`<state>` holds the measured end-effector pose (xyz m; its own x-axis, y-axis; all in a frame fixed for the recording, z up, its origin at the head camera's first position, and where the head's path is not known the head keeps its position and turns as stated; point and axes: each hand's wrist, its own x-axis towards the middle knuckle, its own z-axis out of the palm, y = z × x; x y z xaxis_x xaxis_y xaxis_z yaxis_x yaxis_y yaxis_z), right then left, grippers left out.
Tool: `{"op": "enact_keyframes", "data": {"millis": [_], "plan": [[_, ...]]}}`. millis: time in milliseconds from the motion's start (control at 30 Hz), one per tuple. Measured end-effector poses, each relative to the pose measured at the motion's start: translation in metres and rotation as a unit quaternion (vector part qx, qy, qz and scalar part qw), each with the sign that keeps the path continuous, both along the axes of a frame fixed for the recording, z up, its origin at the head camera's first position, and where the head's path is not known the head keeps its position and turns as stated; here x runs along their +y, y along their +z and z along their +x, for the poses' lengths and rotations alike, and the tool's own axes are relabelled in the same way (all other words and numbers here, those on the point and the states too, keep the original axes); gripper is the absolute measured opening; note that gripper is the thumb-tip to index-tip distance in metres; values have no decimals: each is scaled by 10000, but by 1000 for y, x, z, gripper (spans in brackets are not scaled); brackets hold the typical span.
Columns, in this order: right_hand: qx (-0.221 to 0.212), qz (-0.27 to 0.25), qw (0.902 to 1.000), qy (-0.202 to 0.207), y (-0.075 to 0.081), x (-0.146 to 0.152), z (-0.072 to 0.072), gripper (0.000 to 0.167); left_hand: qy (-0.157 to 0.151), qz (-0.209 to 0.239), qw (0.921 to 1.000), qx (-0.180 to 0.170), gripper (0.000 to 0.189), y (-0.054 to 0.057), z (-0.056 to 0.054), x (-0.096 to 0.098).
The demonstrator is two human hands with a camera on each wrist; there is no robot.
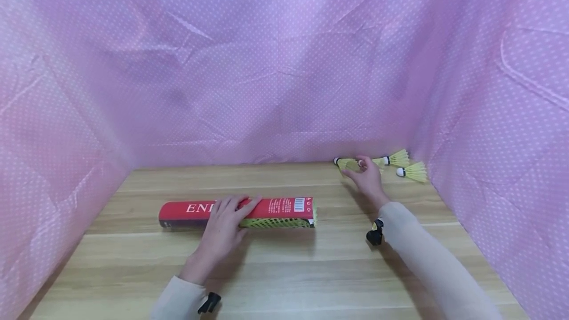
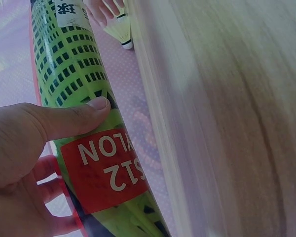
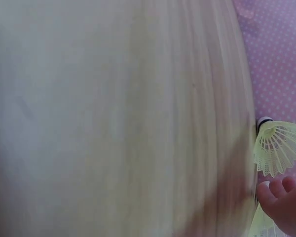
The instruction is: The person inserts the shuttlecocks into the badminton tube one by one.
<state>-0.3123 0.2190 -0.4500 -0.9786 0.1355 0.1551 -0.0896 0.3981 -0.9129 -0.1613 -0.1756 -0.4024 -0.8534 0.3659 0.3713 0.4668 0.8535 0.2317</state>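
Observation:
My left hand (image 1: 225,221) grips a red shuttlecock tube (image 1: 280,206) lying sideways on the table, fingers over its top. In the left wrist view its clear side shows green mesh skirts, and the thumb (image 2: 79,116) presses across it. Yellow skirt edges show at the tube's right end. At the back right, my right hand (image 1: 366,179) reaches among yellow shuttlecocks, thumb and fingers apart. The leftmost shuttlecock (image 3: 278,148) lies in front of that gap in the right wrist view. Another shuttlecock (image 3: 264,224) is partly hidden by the fingers (image 3: 281,190), which are right at its white cork.
Further right lie two more shuttlecocks, one at the back (image 1: 397,157) and one nearer (image 1: 413,172). Pink dotted cloth (image 1: 275,88) rises behind and on both sides of the wooden table (image 1: 311,270).

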Motion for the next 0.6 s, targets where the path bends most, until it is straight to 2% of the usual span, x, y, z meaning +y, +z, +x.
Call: {"op": "enact_keyframes", "data": {"millis": [200, 600], "plan": [[208, 107, 9996, -151, -3, -6, -10, 70, -69, -56, 10000, 23, 90, 1, -2, 0], [2, 370, 9992, -158, -4, -8, -17, 70, -199, -73, 9998, 71, 88, -1, -5, -1]]}}
